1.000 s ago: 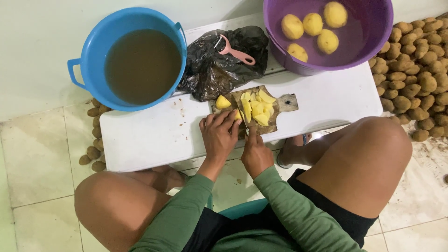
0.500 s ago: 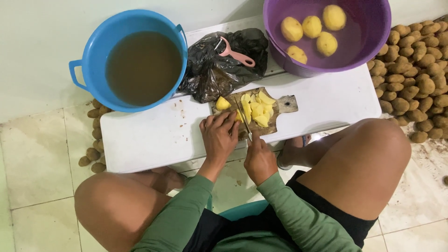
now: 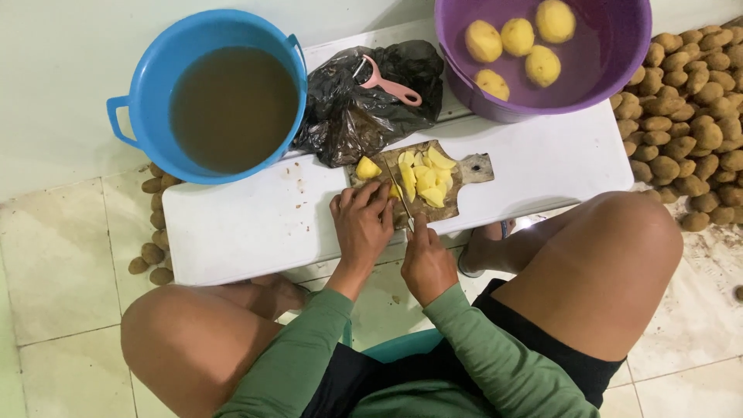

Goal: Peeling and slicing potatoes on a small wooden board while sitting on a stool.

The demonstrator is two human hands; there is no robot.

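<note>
R hand [image 3: 427, 263] clamps knife [image 3: 400, 193]; L hand [image 3: 362, 224] pins potato [image 3: 396, 190] on board [image 3: 457, 174]. Tuck L fingertips, keep blade vertical, cuts even.

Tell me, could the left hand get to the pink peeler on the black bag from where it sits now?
Probably yes. The left hand rests on the wooden cutting board, and the pink peeler lies in the open on top of the black bag just beyond it, with only potato pieces between.
</note>
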